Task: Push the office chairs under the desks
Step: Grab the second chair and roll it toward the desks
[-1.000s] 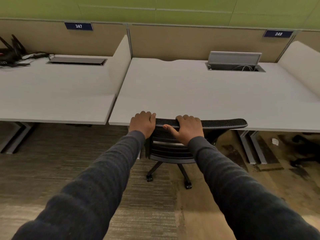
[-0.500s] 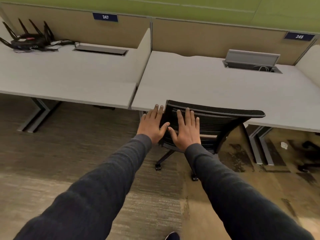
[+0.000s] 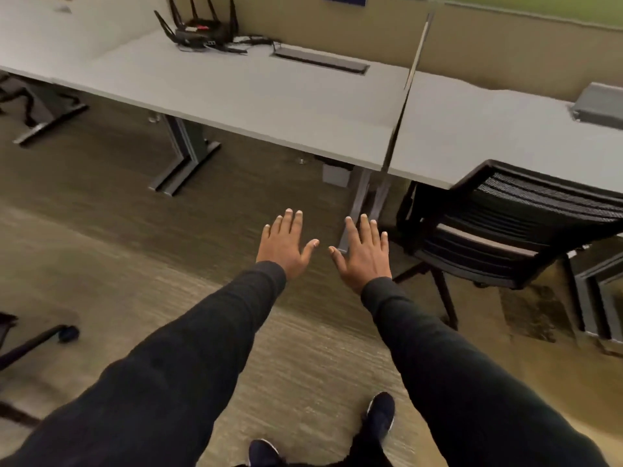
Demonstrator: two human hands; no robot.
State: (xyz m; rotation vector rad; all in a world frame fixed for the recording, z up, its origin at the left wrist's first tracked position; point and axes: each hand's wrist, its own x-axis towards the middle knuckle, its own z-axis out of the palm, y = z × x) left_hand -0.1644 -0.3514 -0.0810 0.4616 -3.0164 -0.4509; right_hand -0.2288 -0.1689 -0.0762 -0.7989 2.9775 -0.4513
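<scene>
A black mesh-backed office chair (image 3: 505, 227) stands at the right, its seat tucked beneath the right grey desk (image 3: 478, 129). My left hand (image 3: 286, 244) and my right hand (image 3: 362, 254) hover flat over the carpet to the left of the chair, fingers spread, holding nothing and touching nothing. The left grey desk (image 3: 256, 92) has no chair in front of it. At the left edge, a black wheeled base of another chair (image 3: 50, 337) pokes into view; the rest of it is out of frame.
A black router with antennas (image 3: 199, 30) and cables sits at the back of the left desk. Metal desk legs (image 3: 182, 160) stand on the carpet. A thin divider (image 3: 411, 62) separates the desks. My dark shoes (image 3: 381, 416) show at the bottom.
Both hands have come off the chair's backrest and opened. The view has swung left, so the chair now sits at the right and the left desk fills the middle.
</scene>
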